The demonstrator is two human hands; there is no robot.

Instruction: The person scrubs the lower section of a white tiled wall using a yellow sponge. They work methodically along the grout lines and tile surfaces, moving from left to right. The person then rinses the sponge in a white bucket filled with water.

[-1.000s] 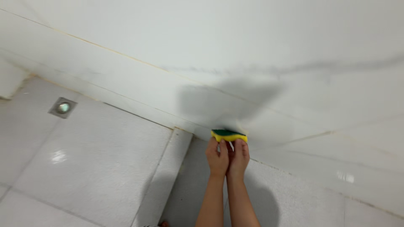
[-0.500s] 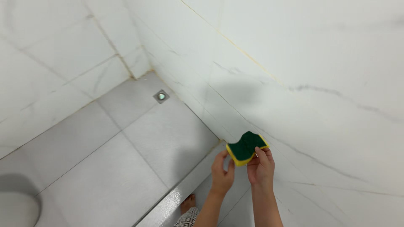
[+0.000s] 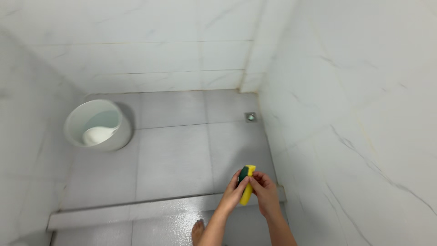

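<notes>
- Your sponge [image 3: 246, 186] — yellow with a green scouring face — stands on edge, long axis nearly upright and leaning slightly right at the top, green face turned left.
- Your left hand [image 3: 235, 190] pinches it from the green side; your right hand [image 3: 264, 191] closes on the yellow side. Both hold it in the air above the raised floor step [image 3: 136, 210].
- Beyond it lies the grey tiled floor [image 3: 173, 155], with a small drain [image 3: 250, 117] near the right wall [image 3: 346, 114].
- A white basin [image 3: 98, 125] sits well apart, far left by the wall.
- A bare foot [image 3: 197, 229] shows just below your left forearm.
</notes>
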